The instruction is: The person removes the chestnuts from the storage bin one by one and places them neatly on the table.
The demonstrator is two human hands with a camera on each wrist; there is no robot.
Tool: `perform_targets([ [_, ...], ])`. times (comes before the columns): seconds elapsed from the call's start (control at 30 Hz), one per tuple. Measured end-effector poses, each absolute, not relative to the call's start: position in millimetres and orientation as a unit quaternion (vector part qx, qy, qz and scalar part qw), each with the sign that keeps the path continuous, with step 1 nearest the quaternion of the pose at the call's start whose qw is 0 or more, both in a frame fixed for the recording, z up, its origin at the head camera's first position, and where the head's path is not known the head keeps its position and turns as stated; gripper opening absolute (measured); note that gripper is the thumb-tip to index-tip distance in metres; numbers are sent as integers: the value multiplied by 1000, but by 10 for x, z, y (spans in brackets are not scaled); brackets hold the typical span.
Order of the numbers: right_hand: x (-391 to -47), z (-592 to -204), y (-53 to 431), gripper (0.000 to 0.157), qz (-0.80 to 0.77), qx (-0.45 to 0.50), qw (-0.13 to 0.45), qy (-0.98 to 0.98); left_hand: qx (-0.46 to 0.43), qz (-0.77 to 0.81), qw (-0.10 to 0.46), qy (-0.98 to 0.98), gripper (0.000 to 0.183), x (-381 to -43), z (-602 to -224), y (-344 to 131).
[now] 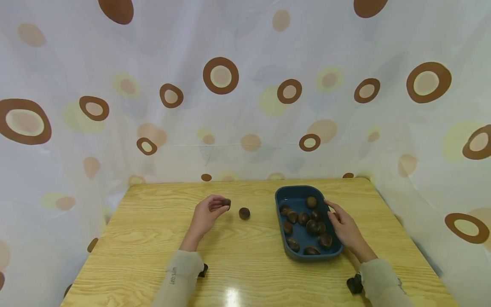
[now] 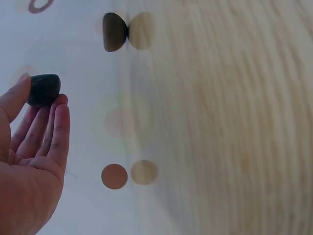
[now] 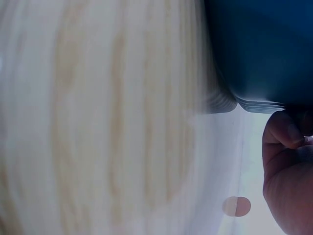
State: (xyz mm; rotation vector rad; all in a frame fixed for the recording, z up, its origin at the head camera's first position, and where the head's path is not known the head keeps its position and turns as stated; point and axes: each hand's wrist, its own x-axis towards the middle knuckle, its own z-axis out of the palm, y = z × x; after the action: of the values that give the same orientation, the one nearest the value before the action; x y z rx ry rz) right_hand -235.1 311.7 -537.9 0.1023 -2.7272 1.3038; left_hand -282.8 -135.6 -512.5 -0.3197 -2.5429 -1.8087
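Observation:
Thumb and fingertips of my left hand (image 1: 205,215) pinch a dark brown chestnut (image 1: 226,203) above the table. The left wrist view shows this chestnut (image 2: 45,90) at the tips, with the other fingers loosely bent below it. A second chestnut (image 1: 244,213) lies on the table just right of the left hand. Farther right stands a blue rectangular tray (image 1: 290,253) holding several chestnuts (image 1: 312,227). My right hand (image 1: 348,232) grips the tray's right side, thumb and index finger at the rim. Its other fingers are partly hidden; the right wrist view shows curled fingers against the tray.
The light wood-grain table (image 1: 238,251) ends at a pale spotted curtain (image 1: 245,106), which hangs behind it and along both sides. Dark camera mounts (image 1: 354,284) sit at the wrists, close over the tabletop.

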Motion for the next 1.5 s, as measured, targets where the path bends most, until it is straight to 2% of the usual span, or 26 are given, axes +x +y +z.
perform_targets([
  [0.47, -2327, -5362, 3119, 48, 438, 42, 53, -896, -79, -562, -37, -823, 30, -2901, -5298, -1394],
  [1.5, -2320, -5349, 3106, 50, 438, 39, 47, -897, -117, -500, -64, -856, 25, -3038, -5316, -1274],
])
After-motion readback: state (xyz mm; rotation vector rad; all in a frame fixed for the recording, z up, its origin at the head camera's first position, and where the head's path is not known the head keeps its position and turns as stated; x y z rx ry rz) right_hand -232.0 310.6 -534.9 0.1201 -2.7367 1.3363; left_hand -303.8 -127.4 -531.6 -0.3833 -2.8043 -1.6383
